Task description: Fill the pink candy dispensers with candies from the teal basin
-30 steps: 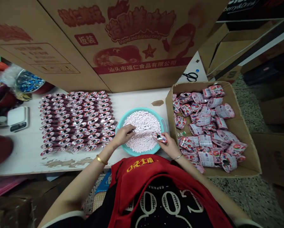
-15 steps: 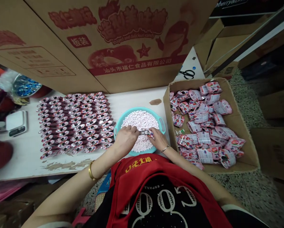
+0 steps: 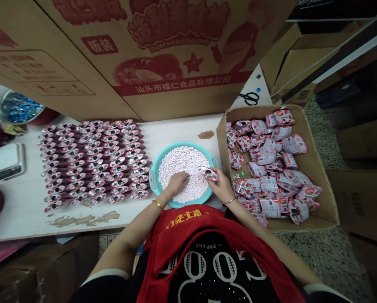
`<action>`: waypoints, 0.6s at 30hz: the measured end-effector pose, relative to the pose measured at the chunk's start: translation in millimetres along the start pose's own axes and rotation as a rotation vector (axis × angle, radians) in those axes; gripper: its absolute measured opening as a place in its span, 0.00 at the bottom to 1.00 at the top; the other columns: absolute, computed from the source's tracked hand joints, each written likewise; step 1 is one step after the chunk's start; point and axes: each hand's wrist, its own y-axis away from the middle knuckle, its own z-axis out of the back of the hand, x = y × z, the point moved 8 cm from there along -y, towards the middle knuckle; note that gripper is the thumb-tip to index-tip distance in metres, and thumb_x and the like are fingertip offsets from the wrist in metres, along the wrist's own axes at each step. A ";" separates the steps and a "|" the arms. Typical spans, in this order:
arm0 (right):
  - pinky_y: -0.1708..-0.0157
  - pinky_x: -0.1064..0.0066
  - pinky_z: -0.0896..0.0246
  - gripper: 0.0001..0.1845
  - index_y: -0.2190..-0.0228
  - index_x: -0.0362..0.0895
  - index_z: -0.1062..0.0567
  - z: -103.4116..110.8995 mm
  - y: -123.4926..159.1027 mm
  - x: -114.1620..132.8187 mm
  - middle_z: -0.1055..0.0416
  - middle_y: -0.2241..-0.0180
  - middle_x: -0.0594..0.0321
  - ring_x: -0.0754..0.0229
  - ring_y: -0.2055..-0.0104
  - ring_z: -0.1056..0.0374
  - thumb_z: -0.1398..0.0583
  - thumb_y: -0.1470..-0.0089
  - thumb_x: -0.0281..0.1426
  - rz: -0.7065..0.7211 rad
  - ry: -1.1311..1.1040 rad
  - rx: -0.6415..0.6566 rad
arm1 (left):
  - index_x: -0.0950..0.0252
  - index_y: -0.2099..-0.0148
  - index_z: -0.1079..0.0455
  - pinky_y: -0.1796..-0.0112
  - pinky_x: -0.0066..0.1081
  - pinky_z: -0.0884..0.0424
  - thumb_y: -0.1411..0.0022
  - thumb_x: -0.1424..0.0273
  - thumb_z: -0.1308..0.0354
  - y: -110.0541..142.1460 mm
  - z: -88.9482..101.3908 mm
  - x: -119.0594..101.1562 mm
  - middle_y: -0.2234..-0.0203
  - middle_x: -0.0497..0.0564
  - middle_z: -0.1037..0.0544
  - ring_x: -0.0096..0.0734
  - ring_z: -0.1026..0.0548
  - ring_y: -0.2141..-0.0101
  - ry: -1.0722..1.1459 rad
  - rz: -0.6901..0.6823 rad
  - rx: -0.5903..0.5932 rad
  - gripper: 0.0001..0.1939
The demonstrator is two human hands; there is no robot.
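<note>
My left hand (image 3: 177, 183) is pushed into a heap of small pale pink candies (image 3: 184, 168), and its fingertips are hidden among them. The candies fill a round teal basin (image 3: 155, 170) with side handles. My right hand (image 3: 221, 184) is over the basin's right rim, pinching a pink foil candy packet (image 3: 208, 173) with its round opening facing up. Whether that packet holds candies is hidden.
Dense rows of foil packets (image 3: 94, 162) stand on the white table (image 3: 24, 210) at left. A cardboard box (image 3: 321, 179) heaped with pink packets sits at right. Beyond are scissors (image 3: 249, 98), a digital scale (image 3: 8, 161), and a large carton (image 3: 176, 63) overhead.
My hands have separated: the left has moved down into the candies, and the right has carried the packet toward the basin's right rim. The view has shifted slightly.
</note>
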 end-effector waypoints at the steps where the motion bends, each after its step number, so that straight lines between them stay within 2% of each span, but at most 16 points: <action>1: 0.56 0.62 0.35 0.16 0.55 0.44 0.33 1.2 0.6 -0.4 0.27 0.58 0.55 0.52 0.56 0.30 0.42 0.45 0.36 -0.006 -0.003 -0.004 | 0.62 0.52 0.31 0.54 0.33 0.33 0.35 0.68 0.50 -1.9 -3.9 -2.5 0.57 0.54 0.24 0.37 0.28 0.54 0.023 -0.007 -0.003 0.12; 3: 0.57 0.63 0.35 0.16 0.55 0.44 0.33 3.8 1.9 -2.0 0.26 0.58 0.55 0.52 0.57 0.29 0.42 0.45 0.37 -0.018 0.003 -0.014 | 0.62 0.51 0.31 0.55 0.31 0.33 0.34 0.66 0.50 0.5 -3.8 -0.7 0.56 0.53 0.24 0.34 0.27 0.55 0.093 -0.018 -0.014 0.13; 5: 0.58 0.63 0.34 0.17 0.55 0.44 0.33 6.7 2.9 -4.1 0.26 0.59 0.55 0.52 0.58 0.29 0.42 0.45 0.37 -0.029 0.024 -0.029 | 0.62 0.50 0.32 0.56 0.31 0.32 0.34 0.64 0.50 10.4 6.8 7.6 0.57 0.53 0.24 0.33 0.27 0.57 0.215 -0.033 -0.049 0.14; 7: 0.59 0.63 0.34 0.17 0.55 0.44 0.33 7.7 2.8 -5.0 0.26 0.59 0.55 0.52 0.58 0.29 0.42 0.45 0.37 -0.023 0.056 -0.036 | 0.63 0.51 0.32 0.57 0.31 0.31 0.35 0.62 0.49 24.9 26.8 16.3 0.59 0.53 0.24 0.32 0.26 0.59 0.332 -0.073 -0.105 0.14; 9: 0.57 0.62 0.35 0.16 0.54 0.44 0.33 5.0 1.4 -3.3 0.26 0.58 0.54 0.51 0.56 0.29 0.43 0.45 0.35 0.008 0.101 -0.030 | 0.64 0.51 0.32 0.57 0.32 0.31 0.35 0.61 0.48 40.7 52.5 20.0 0.60 0.53 0.24 0.32 0.27 0.59 0.354 -0.128 -0.161 0.15; 11: 0.55 0.60 0.35 0.16 0.54 0.44 0.33 -1.6 -0.6 0.9 0.27 0.56 0.52 0.50 0.54 0.30 0.44 0.45 0.32 0.053 0.157 -0.014 | 0.64 0.51 0.32 0.57 0.33 0.32 0.35 0.62 0.48 54.6 79.6 16.2 0.61 0.54 0.24 0.33 0.27 0.59 0.294 -0.178 -0.196 0.15; 14: 0.53 0.57 0.36 0.18 0.52 0.43 0.33 -17.2 -3.3 10.5 0.28 0.55 0.51 0.48 0.52 0.32 0.44 0.46 0.28 0.131 0.229 0.026 | 0.64 0.51 0.32 0.58 0.33 0.32 0.34 0.63 0.49 67.6 114.5 -3.0 0.61 0.54 0.24 0.34 0.27 0.59 0.122 -0.218 -0.208 0.14; 18: 0.50 0.56 0.36 0.22 0.51 0.44 0.34 -38.3 -4.2 23.9 0.29 0.54 0.52 0.49 0.49 0.34 0.44 0.48 0.24 0.221 0.251 0.087 | 0.64 0.56 0.30 0.63 0.34 0.33 0.33 0.67 0.51 68.8 135.6 -44.4 0.64 0.54 0.25 0.36 0.27 0.62 -0.236 -0.198 -0.131 0.11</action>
